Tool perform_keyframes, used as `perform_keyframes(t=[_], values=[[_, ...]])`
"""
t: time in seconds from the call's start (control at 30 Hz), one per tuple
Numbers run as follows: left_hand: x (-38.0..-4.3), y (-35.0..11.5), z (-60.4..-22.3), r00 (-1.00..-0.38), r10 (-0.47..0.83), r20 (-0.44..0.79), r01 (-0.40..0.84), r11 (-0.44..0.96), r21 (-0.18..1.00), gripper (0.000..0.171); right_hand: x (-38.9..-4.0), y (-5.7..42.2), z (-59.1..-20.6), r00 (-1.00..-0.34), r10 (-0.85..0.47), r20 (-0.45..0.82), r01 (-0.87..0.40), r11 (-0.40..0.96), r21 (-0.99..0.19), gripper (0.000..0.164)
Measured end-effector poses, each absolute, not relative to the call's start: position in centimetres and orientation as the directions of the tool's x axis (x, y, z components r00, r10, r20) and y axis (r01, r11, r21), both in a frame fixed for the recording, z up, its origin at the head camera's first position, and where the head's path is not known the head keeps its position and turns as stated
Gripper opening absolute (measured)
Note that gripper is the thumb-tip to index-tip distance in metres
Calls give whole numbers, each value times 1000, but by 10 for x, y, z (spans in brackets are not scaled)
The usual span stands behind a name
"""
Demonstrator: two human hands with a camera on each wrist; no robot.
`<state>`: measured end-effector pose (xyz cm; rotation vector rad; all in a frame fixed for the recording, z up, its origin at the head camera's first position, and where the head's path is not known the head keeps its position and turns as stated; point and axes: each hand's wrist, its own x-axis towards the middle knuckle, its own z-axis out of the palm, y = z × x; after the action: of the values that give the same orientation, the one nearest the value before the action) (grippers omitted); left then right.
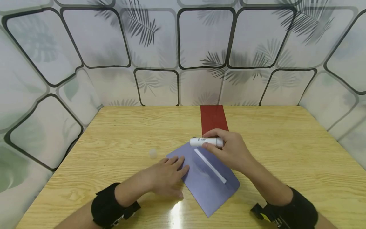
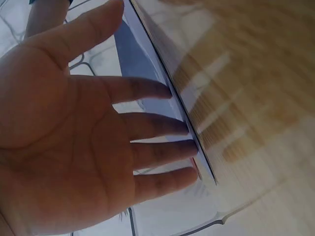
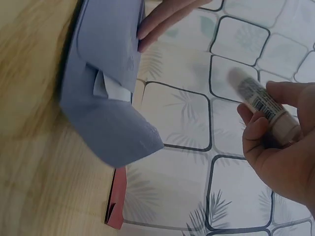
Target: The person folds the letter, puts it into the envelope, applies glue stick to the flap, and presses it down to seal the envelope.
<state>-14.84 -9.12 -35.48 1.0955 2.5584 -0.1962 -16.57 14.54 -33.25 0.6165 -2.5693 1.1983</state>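
Observation:
A lilac envelope (image 1: 200,190) lies slantwise on the wooden table, a white strip (image 1: 210,166) showing along its flap line. In the right wrist view the pointed flap (image 3: 113,130) stands away from the body. My left hand (image 1: 169,176) rests its spread, straight fingers on the envelope's left edge; the left wrist view shows the palm (image 2: 69,132) and fingertips at that edge. My right hand (image 1: 233,149) holds a white glue stick (image 1: 200,142) sideways over the envelope's upper end, between thumb and fingers. Its printed label (image 3: 263,104) faces the right wrist camera.
A red envelope-like paper (image 1: 213,117) lies at the table's back edge, its near end behind my right hand. A small, pale, translucent round piece (image 1: 152,153) sits left of the lilac envelope. Patterned panels (image 1: 206,38) rise behind the table.

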Motion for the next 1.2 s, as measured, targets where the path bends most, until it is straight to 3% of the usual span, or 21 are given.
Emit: perform_keyframes(t=[0.2, 0.43, 0.93, 1.2], values=[[-153, -92, -357, -568, 727, -386, 764, 640, 80, 84, -168, 150, -337, -864, -412, 289, -500, 643, -579, 26], [-159, -90, -360, -396, 835, -383, 842, 496, 211, 76, -170, 154, -343, -769, -629, 120, -603, 648, -466, 23], [-154, -86, -358, -462, 792, -399, 833, 542, 112, 75, -168, 154, -345, -675, -737, 20, -696, 628, -347, 15], [-153, -86, -357, -478, 778, -408, 821, 560, 107, 74, -164, 151, -338, -634, -773, -25, -720, 601, -347, 13]])
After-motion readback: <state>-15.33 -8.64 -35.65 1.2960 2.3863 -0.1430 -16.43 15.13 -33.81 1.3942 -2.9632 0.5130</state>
